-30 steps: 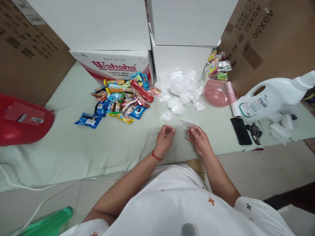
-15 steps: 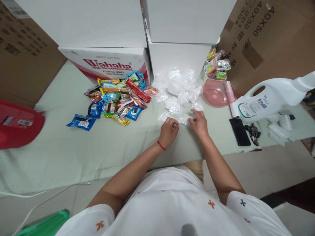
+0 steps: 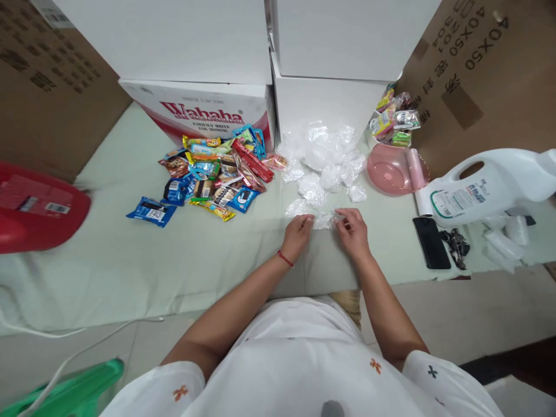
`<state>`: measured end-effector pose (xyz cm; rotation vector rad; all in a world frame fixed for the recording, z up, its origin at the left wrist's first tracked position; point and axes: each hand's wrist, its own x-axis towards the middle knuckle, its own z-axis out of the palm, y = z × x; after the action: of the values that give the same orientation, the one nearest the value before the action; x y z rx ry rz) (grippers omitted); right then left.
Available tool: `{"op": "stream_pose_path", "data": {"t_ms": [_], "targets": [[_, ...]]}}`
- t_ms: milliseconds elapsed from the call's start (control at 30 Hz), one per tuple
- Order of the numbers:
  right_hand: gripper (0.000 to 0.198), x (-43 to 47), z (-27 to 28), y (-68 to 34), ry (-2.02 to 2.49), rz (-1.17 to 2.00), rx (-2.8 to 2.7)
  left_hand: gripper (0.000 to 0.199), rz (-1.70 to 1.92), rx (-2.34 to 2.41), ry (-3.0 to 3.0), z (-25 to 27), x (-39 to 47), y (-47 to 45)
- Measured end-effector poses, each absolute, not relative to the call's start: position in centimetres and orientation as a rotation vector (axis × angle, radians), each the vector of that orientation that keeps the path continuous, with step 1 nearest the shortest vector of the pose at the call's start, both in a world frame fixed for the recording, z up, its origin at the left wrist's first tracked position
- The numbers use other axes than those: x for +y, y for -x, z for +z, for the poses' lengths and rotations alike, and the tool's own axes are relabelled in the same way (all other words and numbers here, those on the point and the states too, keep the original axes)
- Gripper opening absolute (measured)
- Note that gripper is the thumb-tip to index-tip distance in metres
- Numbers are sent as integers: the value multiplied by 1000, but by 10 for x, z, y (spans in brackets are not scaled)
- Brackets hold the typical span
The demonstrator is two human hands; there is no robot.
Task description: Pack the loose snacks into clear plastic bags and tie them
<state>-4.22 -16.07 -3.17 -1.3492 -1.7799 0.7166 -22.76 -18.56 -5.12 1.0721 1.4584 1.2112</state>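
Between my two hands a small piece of clear crinkled plastic (image 3: 324, 220), perhaps a bag, is spread out just above the cloth. My left hand (image 3: 297, 236) pinches its left end, with a red string bracelet on the wrist. At the right end, the fingers of my right hand (image 3: 353, 233) are closed on the same plastic. Just beyond lies a heap of crumpled clear plastic (image 3: 321, 153), with a separate small wad (image 3: 357, 193) at its right side. Left of the heap is a pile of wrapped snacks (image 3: 221, 174) in many colours.
White boxes (image 3: 195, 107) stand along the back. To the right are a pink bowl (image 3: 384, 168), a plastic roll (image 3: 416, 168), a white jug (image 3: 482, 188), a black phone (image 3: 431, 243) and keys (image 3: 456, 248). A red container (image 3: 43, 208) stands far left.
My right hand's fingers have closed on the plastic's right end, and the plastic now lies stretched between both hands. The camera view has shifted slightly.
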Motion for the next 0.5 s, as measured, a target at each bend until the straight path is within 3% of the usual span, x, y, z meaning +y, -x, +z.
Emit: {"op": "stream_pose_path", "data": {"t_ms": [167, 300, 500], "targets": [[24, -141, -31, 52, 1313, 700, -2035, 26, 1236, 1488, -1023, -52, -186, 228], [23, -154, -23, 49, 1155, 780, -2003, 34, 1237, 1417, -883, -43, -193, 230], [20, -186, -24, 38, 1104, 787, -1856, 30, 1185, 1260, -940, -36, -196, 231]]}}
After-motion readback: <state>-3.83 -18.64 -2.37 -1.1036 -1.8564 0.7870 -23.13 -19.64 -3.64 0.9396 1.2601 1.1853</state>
